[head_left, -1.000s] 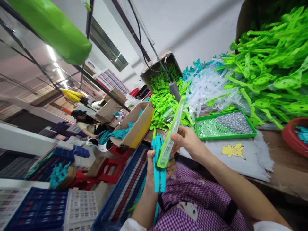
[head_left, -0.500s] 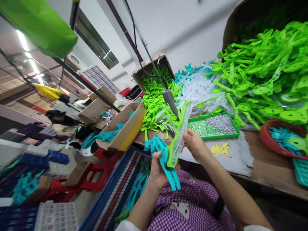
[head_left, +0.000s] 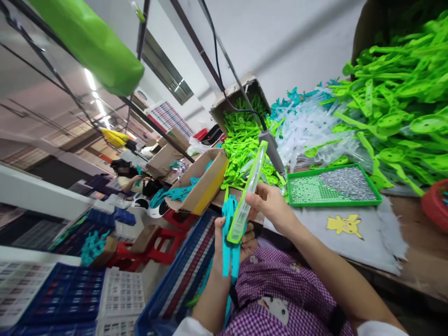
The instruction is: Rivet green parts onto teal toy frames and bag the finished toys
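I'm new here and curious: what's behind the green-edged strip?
Low down, the teal part; higher up, the green heap. Whatever the strip covers of the teal part can't be made out.

We note a fork-ended turquoise plastic piece [head_left: 228, 217], held nearly upright, its forked end toward six o'clock. We see a long lime-green and translucent plastic strip [head_left: 251, 182], held slanting toward one o'clock, its lower end overlapping the former; contact unclear.
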`<state>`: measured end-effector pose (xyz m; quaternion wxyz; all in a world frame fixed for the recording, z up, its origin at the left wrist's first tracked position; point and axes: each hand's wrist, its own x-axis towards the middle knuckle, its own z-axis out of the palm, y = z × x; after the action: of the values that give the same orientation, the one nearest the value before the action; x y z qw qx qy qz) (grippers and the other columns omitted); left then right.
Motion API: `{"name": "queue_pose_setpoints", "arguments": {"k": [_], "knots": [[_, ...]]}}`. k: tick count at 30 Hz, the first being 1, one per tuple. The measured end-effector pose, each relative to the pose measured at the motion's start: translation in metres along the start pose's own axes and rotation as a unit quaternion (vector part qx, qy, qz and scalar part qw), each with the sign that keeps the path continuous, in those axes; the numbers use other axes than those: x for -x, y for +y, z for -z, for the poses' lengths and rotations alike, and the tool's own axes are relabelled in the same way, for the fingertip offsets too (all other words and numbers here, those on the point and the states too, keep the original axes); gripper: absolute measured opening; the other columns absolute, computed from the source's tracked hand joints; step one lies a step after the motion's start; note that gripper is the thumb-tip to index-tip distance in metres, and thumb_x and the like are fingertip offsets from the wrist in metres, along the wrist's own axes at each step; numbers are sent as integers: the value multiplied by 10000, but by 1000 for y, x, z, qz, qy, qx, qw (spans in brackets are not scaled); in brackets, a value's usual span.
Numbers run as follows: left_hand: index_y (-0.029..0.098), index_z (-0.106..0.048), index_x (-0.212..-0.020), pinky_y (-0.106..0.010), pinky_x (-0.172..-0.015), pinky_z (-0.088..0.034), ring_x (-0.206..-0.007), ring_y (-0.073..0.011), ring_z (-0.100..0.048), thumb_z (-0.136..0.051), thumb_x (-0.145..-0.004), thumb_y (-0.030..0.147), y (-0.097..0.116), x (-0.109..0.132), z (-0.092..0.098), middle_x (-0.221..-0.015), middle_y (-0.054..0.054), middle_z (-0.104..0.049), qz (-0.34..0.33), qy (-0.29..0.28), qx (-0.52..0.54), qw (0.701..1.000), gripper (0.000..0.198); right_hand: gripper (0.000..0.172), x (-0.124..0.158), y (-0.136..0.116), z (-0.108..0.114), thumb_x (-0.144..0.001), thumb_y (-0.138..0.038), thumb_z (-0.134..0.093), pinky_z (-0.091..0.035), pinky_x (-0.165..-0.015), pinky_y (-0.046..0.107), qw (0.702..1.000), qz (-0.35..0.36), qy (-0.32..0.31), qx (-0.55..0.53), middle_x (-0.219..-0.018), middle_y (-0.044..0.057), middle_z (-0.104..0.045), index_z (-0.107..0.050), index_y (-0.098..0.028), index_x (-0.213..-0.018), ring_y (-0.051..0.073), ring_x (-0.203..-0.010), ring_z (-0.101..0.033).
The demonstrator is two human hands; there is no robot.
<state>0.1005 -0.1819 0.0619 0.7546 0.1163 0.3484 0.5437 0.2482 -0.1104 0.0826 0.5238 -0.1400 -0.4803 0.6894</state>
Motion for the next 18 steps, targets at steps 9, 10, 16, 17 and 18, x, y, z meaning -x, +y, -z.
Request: {"name": "queue_pose_setpoints", "arguments": {"k": [9, 10, 16, 17, 18], "knots": [[136, -603, -807, -194, -471, -327, -500, -85, -446, -684, -647, 449, -4, -4, 0, -627, 6, -495, 23, -6, -13, 1000, 361, 589, 7, 7, 11, -557, -724, -718, -473, -407, 234, 999, -25, 32, -22, -548, -30, -599, -512, -190, -696, 111, -417, -564], [130, -602, -808, -193, -471, -327, -501, -85, -446, -685, -643, 447, -4, -4, 0, -627, 6, -495, 31, -7, -5, 999, 367, 584, 7, 8, 12, -556, -716, -724, -472, -403, 228, 999, -24, 38, -26, -551, -31, -600, -515, -188, -692, 106, -416, -561], [110, -593, -826, -187, -470, -324, -498, -79, -438, -672, -651, 432, -3, -5, -3, -639, 2, -496, 43, -7, 19, 999, 375, 557, 5, 9, 12, -591, -701, -711, -475, -388, 204, 997, -19, 61, -34, -507, -37, -595, -494, -193, -657, 99, -389, -565], [112, -590, -820, -187, -470, -323, -497, -79, -438, -670, -654, 435, -3, -5, -3, -641, 2, -494, 41, -6, 16, 999, 372, 551, 5, 10, 12, -602, -697, -708, -478, -391, 205, 997, -19, 59, -34, -510, -33, -604, -497, -192, -661, 101, -389, -571], [115, -587, -813, -187, -470, -321, -496, -80, -438, -669, -656, 436, -3, -5, -3, -641, 2, -492, 39, -5, 11, 999, 367, 544, 5, 10, 12, -611, -693, -704, -482, -393, 205, 998, -17, 57, -33, -513, -30, -612, -501, -191, -666, 104, -391, -577]]}}
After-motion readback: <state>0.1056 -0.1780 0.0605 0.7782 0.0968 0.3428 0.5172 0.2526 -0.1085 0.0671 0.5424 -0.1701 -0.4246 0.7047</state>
